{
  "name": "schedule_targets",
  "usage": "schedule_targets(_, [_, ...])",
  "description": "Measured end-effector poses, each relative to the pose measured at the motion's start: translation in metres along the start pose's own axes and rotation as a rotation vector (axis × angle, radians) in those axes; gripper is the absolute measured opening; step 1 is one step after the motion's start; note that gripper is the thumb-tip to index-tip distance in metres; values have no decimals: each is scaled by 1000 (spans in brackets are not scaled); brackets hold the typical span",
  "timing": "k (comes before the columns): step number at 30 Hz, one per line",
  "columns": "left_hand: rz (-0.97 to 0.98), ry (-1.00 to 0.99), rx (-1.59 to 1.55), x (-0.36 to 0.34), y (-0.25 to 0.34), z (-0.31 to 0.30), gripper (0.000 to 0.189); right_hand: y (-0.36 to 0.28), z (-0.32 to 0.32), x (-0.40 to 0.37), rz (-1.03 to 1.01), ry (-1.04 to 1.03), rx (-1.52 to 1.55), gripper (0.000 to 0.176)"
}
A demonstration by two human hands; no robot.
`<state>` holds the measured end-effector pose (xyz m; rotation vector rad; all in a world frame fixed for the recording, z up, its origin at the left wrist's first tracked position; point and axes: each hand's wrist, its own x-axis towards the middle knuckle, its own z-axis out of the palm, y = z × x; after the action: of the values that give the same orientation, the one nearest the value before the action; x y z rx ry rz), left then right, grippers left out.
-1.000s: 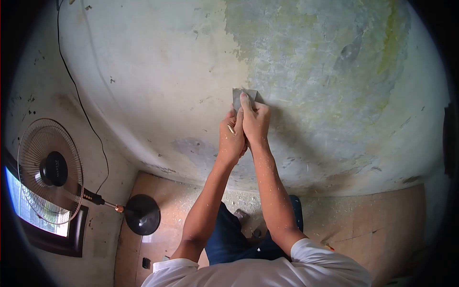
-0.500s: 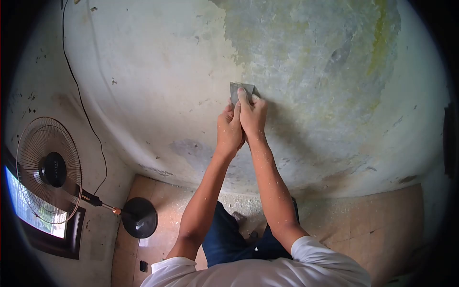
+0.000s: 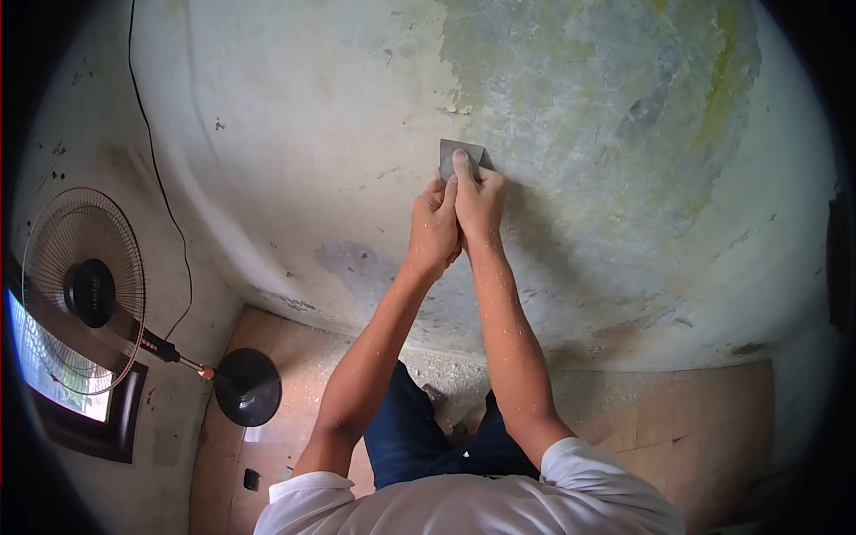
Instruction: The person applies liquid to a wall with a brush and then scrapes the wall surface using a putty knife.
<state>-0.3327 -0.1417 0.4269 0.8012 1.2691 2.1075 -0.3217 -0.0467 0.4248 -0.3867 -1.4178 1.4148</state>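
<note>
Both hands grip one scraper, whose flat grey blade [image 3: 462, 150] lies against the wall [image 3: 357, 160] at the lower left edge of a bare, yellow-green patch [image 3: 571, 116]. My right hand [image 3: 480, 203] is closed round it, with the thumb stretched along the blade. Just to the left, my left hand [image 3: 434, 223] is closed too, pressed against the right hand, its thumb pointing up. The scraper's handle is hidden inside the hands. Pale flakes speckle both forearms.
On the left a standing fan [image 3: 89, 292] rises from its round black base [image 3: 248, 387]. A black cable [image 3: 159, 169] runs down the wall behind it. A dark-framed window [image 3: 116, 419] sits low at the left. Pale debris [image 3: 455, 367] litters the tiled floor [image 3: 660, 410] along the wall.
The view has shifted slightly, so the fan sits further left and higher. The blade has moved a little against the wall near the patch's edge. Both hands keep their hold on the scraper.
</note>
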Motion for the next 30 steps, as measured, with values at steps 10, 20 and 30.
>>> schedule_targets(10, [22, 10, 97, 10, 13, -1, 43, -11, -3, 15, -69, 35, -191, 43])
schedule_targets(20, [157, -31, 106, 23, 52, 9, 37, -64, 21, 30, -124, 13, -56, 45])
schedule_targets(30, [145, -59, -32, 25, 66, 15, 41, -64, 19, 54, -299, 38, -433, 55])
